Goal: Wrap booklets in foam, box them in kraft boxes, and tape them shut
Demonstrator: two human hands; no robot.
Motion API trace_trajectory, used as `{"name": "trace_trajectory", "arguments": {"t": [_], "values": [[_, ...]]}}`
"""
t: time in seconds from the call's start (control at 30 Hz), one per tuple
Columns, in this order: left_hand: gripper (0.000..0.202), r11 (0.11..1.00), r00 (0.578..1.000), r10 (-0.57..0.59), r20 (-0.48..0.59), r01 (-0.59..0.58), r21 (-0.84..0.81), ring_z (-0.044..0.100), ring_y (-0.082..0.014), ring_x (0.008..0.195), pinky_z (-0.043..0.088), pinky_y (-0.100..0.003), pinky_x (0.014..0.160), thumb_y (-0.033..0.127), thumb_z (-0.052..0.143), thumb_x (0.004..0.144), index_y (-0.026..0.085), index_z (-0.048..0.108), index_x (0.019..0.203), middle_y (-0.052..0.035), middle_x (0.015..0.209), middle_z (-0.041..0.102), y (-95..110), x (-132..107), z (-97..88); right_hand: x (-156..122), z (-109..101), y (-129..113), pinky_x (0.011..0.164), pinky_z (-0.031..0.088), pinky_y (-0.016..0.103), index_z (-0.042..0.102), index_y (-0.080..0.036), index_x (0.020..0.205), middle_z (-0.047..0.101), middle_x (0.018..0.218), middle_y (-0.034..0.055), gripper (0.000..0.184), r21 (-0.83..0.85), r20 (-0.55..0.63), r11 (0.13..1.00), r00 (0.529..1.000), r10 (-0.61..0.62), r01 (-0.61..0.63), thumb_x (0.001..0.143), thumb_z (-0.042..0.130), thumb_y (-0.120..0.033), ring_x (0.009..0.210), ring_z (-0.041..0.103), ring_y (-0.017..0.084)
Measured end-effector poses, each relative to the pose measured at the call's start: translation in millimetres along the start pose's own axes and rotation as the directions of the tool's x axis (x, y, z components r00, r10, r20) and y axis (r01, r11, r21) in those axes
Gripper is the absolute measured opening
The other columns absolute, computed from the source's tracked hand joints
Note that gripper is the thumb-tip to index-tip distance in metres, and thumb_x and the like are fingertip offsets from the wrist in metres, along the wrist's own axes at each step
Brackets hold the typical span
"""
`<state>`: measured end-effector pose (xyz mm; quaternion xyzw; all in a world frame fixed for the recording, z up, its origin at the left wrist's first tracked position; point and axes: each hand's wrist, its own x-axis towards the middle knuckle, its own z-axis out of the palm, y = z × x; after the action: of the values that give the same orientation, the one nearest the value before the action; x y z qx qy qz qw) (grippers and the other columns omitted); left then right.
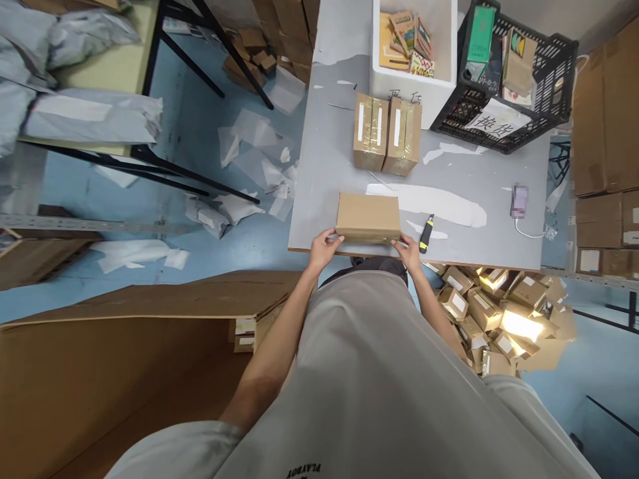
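Note:
A closed brown cardboard box (368,213) lies near the front edge of the grey table (324,146). My left hand (324,249) grips its near left corner with thumb and fingers. At the near right corner, my right hand (408,251) pinches the same box. Tape shines along the side facing me. Just right of my right hand is a black and yellow utility knife (426,234). Two taped cardboard boxes (387,133) with white labels stand side by side farther back.
Behind stand a white bin (413,93) and a black crate (504,133), both holding books and small packages. A phone (519,201) with a cable lies at right. Piled boxes (494,313) sit below right; a large open carton (150,306) is at left.

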<state>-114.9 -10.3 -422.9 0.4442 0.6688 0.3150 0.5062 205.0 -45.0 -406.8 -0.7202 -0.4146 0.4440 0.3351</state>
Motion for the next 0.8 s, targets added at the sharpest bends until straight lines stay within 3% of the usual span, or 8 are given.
{"name": "trace_trajectory", "arguments": {"t": [0.17,0.3,0.4,0.53,0.67,0.8], "values": [[0.049,0.987,0.988,0.157,-0.018,-0.156,0.044,0.074,-0.0160,0.076,0.064,-0.031,0.082,0.051,0.073,0.098,0.018,0.082,0.133,-0.0115,0.130,0.079,30.1,2.5,-3.3,13.8,-18.5,-25.3,0.111,0.064,0.052,0.085,-0.020,0.133,0.079,0.128,0.0160,0.069,-0.052,-0.044,0.993,0.994,-0.105,0.103,0.092,0.073,-0.074,0.117,0.075,0.033],[0.045,0.989,0.990,0.140,-0.024,-0.138,0.060,0.072,-0.0160,0.074,0.065,-0.032,0.082,0.046,0.071,0.099,0.017,0.082,0.131,-0.0116,0.130,0.080,38.0,7.6,-4.0,19.1,-22.6,-29.3,0.112,0.062,0.054,0.086,-0.017,0.127,0.080,0.124,0.0173,0.068,-0.100,-0.010,0.990,0.995,-0.100,0.099,0.092,0.072,-0.074,0.109,0.078,0.033],[0.041,0.993,0.996,0.091,-0.019,-0.089,0.078,0.072,-0.0176,0.076,0.065,-0.034,0.087,0.043,0.075,0.095,0.018,0.084,0.126,-0.0111,0.128,0.083,32.2,7.9,-5.9,14.8,-21.0,-23.5,0.107,0.064,0.052,0.087,-0.017,0.120,0.083,0.119,0.0174,0.070,-0.081,-0.010,0.995,0.998,-0.065,0.064,0.087,0.076,-0.078,0.105,0.079,0.033],[0.047,0.999,1.000,0.026,0.010,-0.026,0.033,0.079,-0.0240,0.093,0.067,-0.039,0.096,0.049,0.083,0.090,0.018,0.083,0.125,-0.0130,0.129,0.084,17.0,2.3,-9.8,3.2,-22.1,-12.7,0.102,0.067,0.052,0.085,-0.017,0.118,0.085,0.116,0.0174,0.071,-0.024,0.019,1.000,1.000,-0.008,0.008,0.081,0.081,-0.077,0.103,0.081,0.034],[0.047,0.999,1.000,-0.027,0.010,0.028,-0.041,0.083,-0.0277,0.099,0.068,-0.045,0.102,0.056,0.072,0.097,0.018,0.082,0.123,-0.0148,0.126,0.086,-1.8,-2.7,-10.7,-4.9,-27.9,2.2,0.103,0.067,0.052,0.082,-0.017,0.125,0.085,0.120,0.0185,0.072,0.073,0.038,0.995,0.998,0.059,-0.062,0.090,0.067,-0.078,0.107,0.082,0.033],[0.041,0.997,0.998,-0.066,-0.016,0.067,0.034,0.083,-0.0272,0.101,0.065,-0.047,0.109,0.036,0.071,0.090,0.018,0.082,0.126,-0.0149,0.127,0.085,-16.0,-2.7,-6.7,-7.4,-25.1,17.0,0.106,0.065,0.053,0.079,-0.016,0.134,0.086,0.123,0.0184,0.069,0.061,0.036,0.988,0.990,0.139,-0.141,0.087,0.069,-0.065,0.109,0.081,0.031]]}}
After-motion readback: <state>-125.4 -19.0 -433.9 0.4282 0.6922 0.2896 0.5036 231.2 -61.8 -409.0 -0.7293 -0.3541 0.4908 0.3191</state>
